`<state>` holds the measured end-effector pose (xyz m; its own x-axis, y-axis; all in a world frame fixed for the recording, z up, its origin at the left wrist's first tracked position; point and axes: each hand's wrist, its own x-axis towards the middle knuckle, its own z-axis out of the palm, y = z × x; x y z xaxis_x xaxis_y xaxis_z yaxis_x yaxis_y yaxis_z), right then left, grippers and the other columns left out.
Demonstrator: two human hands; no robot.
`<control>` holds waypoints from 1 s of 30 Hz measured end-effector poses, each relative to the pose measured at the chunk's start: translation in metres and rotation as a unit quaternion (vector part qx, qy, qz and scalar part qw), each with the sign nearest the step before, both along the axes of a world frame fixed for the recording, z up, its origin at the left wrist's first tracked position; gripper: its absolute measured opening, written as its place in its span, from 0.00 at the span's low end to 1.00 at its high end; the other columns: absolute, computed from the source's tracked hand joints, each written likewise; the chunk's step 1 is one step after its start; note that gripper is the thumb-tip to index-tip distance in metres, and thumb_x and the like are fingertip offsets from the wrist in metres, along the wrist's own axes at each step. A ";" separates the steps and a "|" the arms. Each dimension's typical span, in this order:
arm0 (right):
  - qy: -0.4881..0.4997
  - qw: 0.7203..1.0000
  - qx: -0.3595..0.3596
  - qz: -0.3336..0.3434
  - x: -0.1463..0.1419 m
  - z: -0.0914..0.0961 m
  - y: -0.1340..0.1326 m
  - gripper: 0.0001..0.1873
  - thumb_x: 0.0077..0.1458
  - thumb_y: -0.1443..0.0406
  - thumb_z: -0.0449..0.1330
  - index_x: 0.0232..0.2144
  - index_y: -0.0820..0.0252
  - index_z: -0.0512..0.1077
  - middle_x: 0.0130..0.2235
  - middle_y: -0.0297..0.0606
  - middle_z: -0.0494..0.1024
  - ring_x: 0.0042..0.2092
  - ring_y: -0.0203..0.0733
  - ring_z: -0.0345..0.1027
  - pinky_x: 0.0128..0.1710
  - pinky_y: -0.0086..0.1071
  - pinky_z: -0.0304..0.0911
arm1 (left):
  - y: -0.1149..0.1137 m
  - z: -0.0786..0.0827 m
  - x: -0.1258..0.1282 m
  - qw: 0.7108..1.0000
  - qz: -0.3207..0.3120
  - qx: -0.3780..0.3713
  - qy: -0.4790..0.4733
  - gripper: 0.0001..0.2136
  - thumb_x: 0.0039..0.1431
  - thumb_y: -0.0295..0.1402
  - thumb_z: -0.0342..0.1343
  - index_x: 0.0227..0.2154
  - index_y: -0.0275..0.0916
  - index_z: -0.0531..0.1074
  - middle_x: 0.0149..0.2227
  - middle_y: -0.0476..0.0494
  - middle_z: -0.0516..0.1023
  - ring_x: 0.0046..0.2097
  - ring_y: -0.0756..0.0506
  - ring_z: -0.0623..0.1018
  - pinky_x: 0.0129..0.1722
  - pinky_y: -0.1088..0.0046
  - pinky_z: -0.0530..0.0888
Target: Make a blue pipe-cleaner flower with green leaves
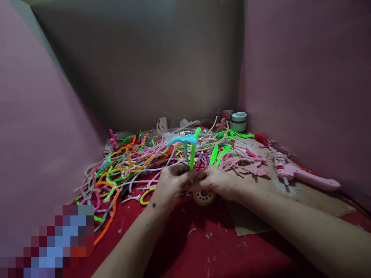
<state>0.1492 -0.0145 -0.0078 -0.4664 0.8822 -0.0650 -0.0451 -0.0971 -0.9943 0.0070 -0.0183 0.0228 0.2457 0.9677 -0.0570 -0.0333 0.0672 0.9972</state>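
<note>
My left hand (171,181) and my right hand (213,180) meet at the middle of the red surface, fingers pinched together around the lower end of a green pipe cleaner stem (193,151). The stem stands upright and carries a light blue pipe cleaner flower (182,140) at its top. Just below my hands lies a small yellow tape roll (204,197). Behind them spreads a big tangle of coloured pipe cleaners (127,164).
A pink glue gun (292,173) lies at the right on a sheet of cardboard (315,199). Pink pipe cleaner flowers (246,162) lie beside it. A pale green jar (238,121) stands in the back corner. Pink walls close in left and right.
</note>
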 end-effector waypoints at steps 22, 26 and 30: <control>0.103 0.991 -0.043 0.078 0.001 0.002 -0.004 0.04 0.38 0.67 0.63 0.19 0.65 0.75 0.17 0.30 0.68 0.19 0.28 0.53 0.20 0.27 0.45 | 0.007 0.001 -0.013 0.965 -0.170 -0.123 -0.159 0.10 0.51 0.28 0.57 0.37 0.31 0.72 0.13 0.58 0.59 0.13 0.61 0.50 0.14 0.85 0.57; 0.099 0.990 -0.019 0.094 0.002 0.005 -0.006 0.05 0.38 0.68 0.61 0.21 0.66 0.75 0.18 0.31 0.70 0.20 0.28 0.53 0.20 0.26 0.44 | 0.006 0.002 -0.012 0.965 -0.181 -0.088 -0.167 0.09 0.50 0.29 0.58 0.35 0.33 0.70 0.12 0.59 0.58 0.13 0.61 0.50 0.15 0.85 0.59; 0.079 0.995 0.003 0.064 0.004 0.007 -0.004 0.05 0.40 0.67 0.60 0.21 0.65 0.75 0.20 0.32 0.70 0.21 0.28 0.53 0.20 0.26 0.42 | 0.005 0.004 -0.011 0.979 -0.152 -0.061 -0.124 0.09 0.50 0.34 0.59 0.30 0.35 0.67 0.15 0.56 0.62 0.14 0.58 0.57 0.12 0.85 0.56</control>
<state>0.1531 -0.0187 -0.0011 -0.5790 0.8150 0.0226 -0.1881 -0.1066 -0.9763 -0.0041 -0.0131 0.0269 0.5413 0.8378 -0.0711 -0.2324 0.2303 0.9450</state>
